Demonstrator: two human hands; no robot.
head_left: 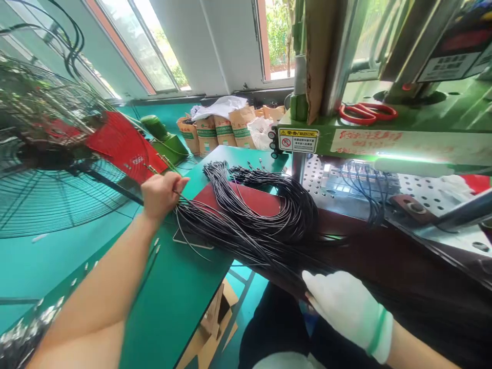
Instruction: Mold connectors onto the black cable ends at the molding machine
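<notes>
My left hand (161,193), bare, is closed in a fist around a few thin black cables at the left end of a long bundle. Their metal-tipped ends (166,161) stick up past the fist. The black cable bundle (246,236) stretches right across the bench, beside a looped bundle of similar cables (286,218) with its ends gathered at the back. My right hand (340,300), in a white glove, is at the bench's front edge by the cables. Its fingers look stretched out, with nothing visible in them; its underside is hidden.
A green machine (415,138) with red-handled scissors (367,114) on its ledge stands at right, above a perforated metal plate (313,177). A large wire-guarded fan (57,164) fills the left. Paper sacks (225,130) stand by the wall. More cables (26,328) lie lower left.
</notes>
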